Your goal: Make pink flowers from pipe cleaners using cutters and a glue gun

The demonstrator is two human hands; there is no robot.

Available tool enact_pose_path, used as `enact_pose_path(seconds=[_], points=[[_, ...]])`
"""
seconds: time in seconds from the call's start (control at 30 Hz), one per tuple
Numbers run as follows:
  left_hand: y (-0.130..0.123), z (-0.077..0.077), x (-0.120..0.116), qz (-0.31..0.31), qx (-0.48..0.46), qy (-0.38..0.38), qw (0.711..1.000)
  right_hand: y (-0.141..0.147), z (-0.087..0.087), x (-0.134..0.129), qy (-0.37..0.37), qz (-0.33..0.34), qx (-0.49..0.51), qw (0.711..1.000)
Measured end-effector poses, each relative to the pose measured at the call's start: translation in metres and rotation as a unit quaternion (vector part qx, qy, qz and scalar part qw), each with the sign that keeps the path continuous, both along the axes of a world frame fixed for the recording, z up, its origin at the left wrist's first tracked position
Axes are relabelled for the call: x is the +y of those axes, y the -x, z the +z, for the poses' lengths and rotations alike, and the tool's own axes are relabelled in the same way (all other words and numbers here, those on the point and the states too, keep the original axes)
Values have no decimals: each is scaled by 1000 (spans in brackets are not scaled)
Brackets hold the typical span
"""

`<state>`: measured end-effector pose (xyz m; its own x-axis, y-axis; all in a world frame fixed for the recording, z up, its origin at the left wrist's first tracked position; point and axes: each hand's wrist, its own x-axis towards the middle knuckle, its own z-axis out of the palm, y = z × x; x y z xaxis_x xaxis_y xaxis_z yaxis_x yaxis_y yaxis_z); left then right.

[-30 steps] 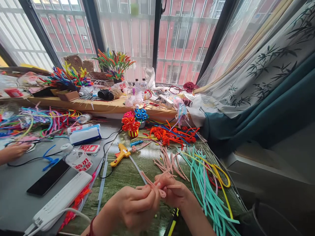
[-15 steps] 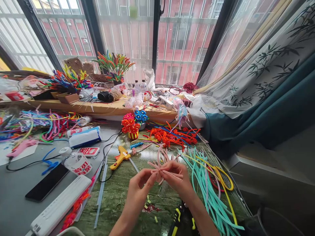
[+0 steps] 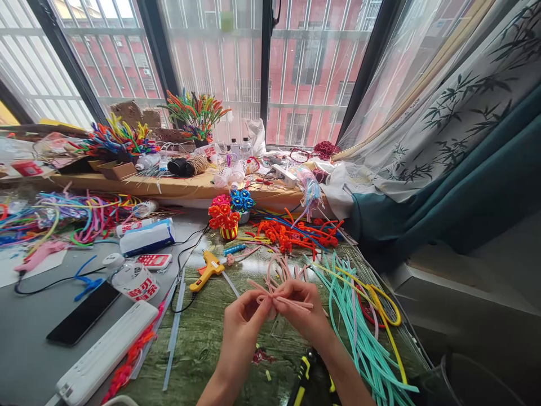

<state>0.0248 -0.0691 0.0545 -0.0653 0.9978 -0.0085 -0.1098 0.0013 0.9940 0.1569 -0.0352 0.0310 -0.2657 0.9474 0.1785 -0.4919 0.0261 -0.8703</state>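
Pink pipe cleaners [image 3: 296, 303] are pinched between both hands above the green tabletop, their loose ends sticking out to either side. My left hand [image 3: 243, 321] closes thumb and fingertips on a small loop at the left of the bunch. Close against it, my right hand [image 3: 302, 307] grips the middle, with straight ends showing past its fingers. More pink stems rise just behind the fingers; whether they join the held ones I cannot tell. Below the hands lie pliers with black and yellow handles [image 3: 302, 378], partly hidden by the right forearm.
A yellow glue gun [image 3: 207, 272] lies left of the hands. Turquoise pipe cleaners [image 3: 359, 327] spread at the right. Behind are orange-red pipe-cleaner pieces [image 3: 287, 234] and a small pot of red flowers [image 3: 224, 217]. A white power strip [image 3: 107, 349] and black phone [image 3: 84, 313] lie at left.
The fingertips have come closer together on the pink pipe cleaners, and the left hand's thumb has shifted over the loop. The left wrist has moved slightly right.
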Motion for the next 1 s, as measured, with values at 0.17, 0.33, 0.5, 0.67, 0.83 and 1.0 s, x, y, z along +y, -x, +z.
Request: enact_pose_path(seconds=[0.17, 0.33, 0.5, 0.67, 0.83, 1.0], points=[[0, -1, -4, 22, 130, -137, 982, 5, 12, 0, 74, 10, 51, 996], [8, -1, -5, 32, 208, -291, 933, 4, 20, -3, 117, 33, 64, 991], [8, 3, -9, 50, 208, -335, 917, 6, 30, -10, 163, 41, 97, 981], [4, 13, -20, 48, 86, -109, 989, 2, 27, -5, 109, 63, 38, 991], [11, 22, -24, 33, 72, -20, 997, -11, 26, 2, 73, 105, -25, 991], [21, 20, -17, 10, 108, -41, 993, -19, 31, 8, 79, 168, -112, 976]])
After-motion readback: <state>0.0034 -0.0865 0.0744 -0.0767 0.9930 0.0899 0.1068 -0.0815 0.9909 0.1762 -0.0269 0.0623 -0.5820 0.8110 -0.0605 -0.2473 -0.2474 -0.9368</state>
